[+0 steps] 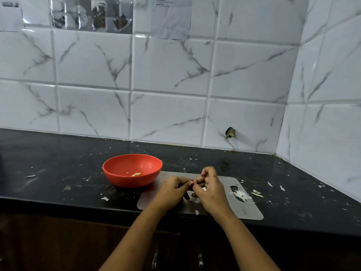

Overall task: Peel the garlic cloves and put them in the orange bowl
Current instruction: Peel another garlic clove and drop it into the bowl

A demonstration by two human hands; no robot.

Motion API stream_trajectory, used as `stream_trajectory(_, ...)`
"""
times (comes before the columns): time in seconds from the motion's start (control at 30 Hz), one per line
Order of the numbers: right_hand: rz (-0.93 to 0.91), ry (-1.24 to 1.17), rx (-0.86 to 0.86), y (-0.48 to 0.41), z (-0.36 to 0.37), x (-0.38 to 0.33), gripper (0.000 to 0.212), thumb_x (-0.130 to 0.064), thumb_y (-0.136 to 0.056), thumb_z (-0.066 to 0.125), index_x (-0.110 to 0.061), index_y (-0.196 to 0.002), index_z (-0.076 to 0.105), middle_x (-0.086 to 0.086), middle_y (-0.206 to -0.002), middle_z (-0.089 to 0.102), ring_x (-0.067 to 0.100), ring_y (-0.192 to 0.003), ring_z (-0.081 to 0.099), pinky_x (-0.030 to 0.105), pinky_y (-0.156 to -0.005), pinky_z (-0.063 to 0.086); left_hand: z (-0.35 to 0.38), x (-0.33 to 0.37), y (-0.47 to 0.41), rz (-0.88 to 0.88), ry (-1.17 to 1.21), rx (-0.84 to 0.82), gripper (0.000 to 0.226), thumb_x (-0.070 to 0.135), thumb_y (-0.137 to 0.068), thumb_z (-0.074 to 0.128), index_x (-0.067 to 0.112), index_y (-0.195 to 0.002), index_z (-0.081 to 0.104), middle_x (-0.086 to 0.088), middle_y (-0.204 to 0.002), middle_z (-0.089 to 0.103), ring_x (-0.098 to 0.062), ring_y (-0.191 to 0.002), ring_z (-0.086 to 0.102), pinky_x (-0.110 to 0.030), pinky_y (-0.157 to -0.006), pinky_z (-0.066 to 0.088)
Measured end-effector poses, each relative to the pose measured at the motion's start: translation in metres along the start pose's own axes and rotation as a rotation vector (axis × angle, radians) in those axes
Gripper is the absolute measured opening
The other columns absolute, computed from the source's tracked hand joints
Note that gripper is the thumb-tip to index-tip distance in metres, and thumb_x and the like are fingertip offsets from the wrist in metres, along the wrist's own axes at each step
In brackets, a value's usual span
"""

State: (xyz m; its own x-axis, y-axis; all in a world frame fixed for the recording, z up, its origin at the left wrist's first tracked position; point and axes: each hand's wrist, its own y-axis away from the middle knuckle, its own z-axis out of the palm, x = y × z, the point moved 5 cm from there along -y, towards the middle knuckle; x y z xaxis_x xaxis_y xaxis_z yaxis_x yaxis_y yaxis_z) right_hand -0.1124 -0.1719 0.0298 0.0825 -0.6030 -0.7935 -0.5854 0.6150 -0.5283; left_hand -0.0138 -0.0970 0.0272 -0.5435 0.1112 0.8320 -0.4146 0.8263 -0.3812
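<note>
Worktop (58, 163): black stone, flecked all over with pale skin scraps, running across the frame's middle band into a corner at the right.

Orange bowl (132, 170): one, upright, left of centre on the worktop, its right side just beside the far left corner of the board.

Peeled clove (136, 174): one, lying on the bowl's floor, long axis roughly left to right, right end tipped slightly towards the wall.

Steel board (248, 212): one, flat and grey with rounded corners, at the near edge of the worktop, centre to right, with a slot handle at its right end.

Left hand (172, 190): above the board, fingers curled, grip narrow, fingertips meeting those of the other hand.

Garlic clove (192, 183): pinched between the two hands over the board, mostly hidden by the fingers; its long axis cannot be told.

Right hand (210, 189): fingers curled, grip narrow on the same clove, with a small pale scrap showing under the thumb.

Skins (240, 194): one loose white heap over the board's slot.

Garlic bits (256, 193): a few pale pieces on the worktop just right of the board.

Tiled wall (168, 75): white, grey-veined, meeting a second wall at the right; one chipped hole (230, 132) low at centre right; printed sheets (91, 14) at the upper left.

Count: hands two, bowl one, board one.
</note>
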Motion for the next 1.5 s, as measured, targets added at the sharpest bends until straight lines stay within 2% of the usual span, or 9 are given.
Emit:
stream_trajectory(0.13, 0.012, -0.023, -0.013, 0.0, 0.0, -0.001, 0.028, -0.006, -0.088, 0.062, -0.019, -0.093, 0.037, 0.02, -0.089, 0.061, 0.009, -0.067, 0.057, 0.039, -0.068, 0.057, -0.002, -0.001, 0.001, -0.017, 0.065, 0.056, 0.019, 0.007, -0.093, 0.054, 0.012, -0.099, 0.072, 0.014, -0.062, 0.064, 0.004, -0.049, 0.054, -0.012, -0.048, 0.041)
stream_trajectory(0.33, 0.03, -0.057, -0.011, 0.0, 0.0, -0.001, 0.029, -0.009, -0.087, 0.064, -0.014, -0.097, 0.037, 0.003, -0.078, 0.06, 0.007, -0.065, 0.057, 0.042, -0.069, 0.056, -0.011, -0.004, 0.003, -0.047, 0.2, 0.19, 0.007, 0.005, -0.085, 0.066, 0.007, -0.081, 0.071, 0.009, -0.058, 0.065, -0.002, -0.046, 0.053, -0.013, -0.046, 0.04)
stream_trajectory(0.6, 0.088, -0.107, 0.026, -0.001, -0.001, 0.002, 0.023, -0.003, -0.089, 0.055, -0.023, -0.093, 0.043, 0.004, -0.083, 0.052, 0.011, -0.071, 0.055, 0.025, -0.066, 0.056, -0.011, -0.007, 0.001, -0.096, 0.264, 0.174, 0.01, 0.002, -0.088, 0.06, -0.001, -0.093, 0.068, -0.006, -0.076, 0.069, -0.001, -0.046, 0.051, -0.013, -0.047, 0.04)
stream_trajectory(0.8, 0.108, -0.074, 0.049, 0.0, -0.004, 0.001, 0.017, -0.003, -0.093, 0.051, -0.011, -0.088, 0.064, 0.006, -0.087, 0.063, 0.012, -0.072, 0.06, 0.017, -0.061, 0.053, -0.014, -0.011, 0.001, -0.131, 0.318, 0.225, 0.01, 0.001, -0.089, 0.059, 0.0, -0.094, 0.067, -0.007, -0.078, 0.071, -0.003, -0.047, 0.052, -0.014, -0.047, 0.041)
stream_trajectory(0.97, 0.134, -0.033, 0.061, 0.0, -0.003, 0.001, 0.027, -0.004, -0.095, 0.047, -0.015, -0.081, 0.068, 0.013, -0.088, 0.067, 0.016, -0.072, 0.059, 0.015, -0.057, 0.051, -0.016, -0.013, 0.002, -0.124, 0.284, 0.281, 0.009, 0.002, -0.088, 0.061, 0.001, -0.093, 0.068, -0.009, -0.08, 0.072, -0.004, -0.047, 0.054, -0.015, -0.047, 0.041)
stream_trajectory(1.17, 0.097, 0.061, 0.046, -0.001, -0.001, 0.004, 0.013, -0.02, -0.089, 0.065, -0.013, -0.084, 0.073, -0.005, -0.066, 0.064, 0.006, -0.06, 0.06, 0.027, -0.061, 0.056, -0.016, -0.009, 0.004, -0.08, 0.144, 0.304, 0.007, 0.006, -0.085, 0.066, 0.009, -0.089, 0.071, -0.005, -0.079, 0.072, -0.004, -0.054, 0.059, -0.014, -0.049, 0.044)
stream_trajectory(1.27, 0.076, 0.137, 0.051, -0.003, -0.001, 0.005, 0.011, -0.021, -0.089, 0.066, -0.016, -0.081, 0.073, -0.006, -0.062, 0.063, 0.006, -0.057, 0.059, 0.02, -0.057, 0.05, -0.016, -0.005, 0.005, -0.046, 0.064, 0.31, 0.008, 0.005, -0.084, 0.067, 0.009, -0.087, 0.072, -0.005, -0.077, 0.071, -0.008, -0.059, 0.061, -0.014, -0.051, 0.046)
stream_trajectory(1.37, 0.043, 0.205, 0.057, -0.002, 0.0, 0.004, 0.01, -0.016, -0.089, 0.065, -0.013, -0.083, 0.072, -0.009, -0.063, 0.061, 0.002, -0.057, 0.057, 0.01, -0.053, 0.043, -0.015, -0.001, 0.007, -0.015, 0.023, 0.305, 0.008, 0.005, -0.083, 0.067, 0.01, -0.086, 0.072, -0.007, -0.077, 0.072, -0.019, -0.064, 0.065, -0.022, -0.056, 0.052)
stream_trajectory(1.5, 0.012, 0.261, 0.05, -0.001, 0.002, -0.001, 0.011, -0.011, -0.09, 0.061, -0.009, -0.086, 0.071, -0.009, -0.065, 0.059, -0.002, -0.054, 0.053, 0.011, -0.051, 0.041, -0.015, 0.0, 0.008, 0.006, -0.004, 0.319, 0.01, 0.005, -0.082, 0.068, 0.014, -0.083, 0.072, -0.004, -0.075, 0.072, -0.024, -0.069, 0.067, -0.034, -0.065, 0.056)
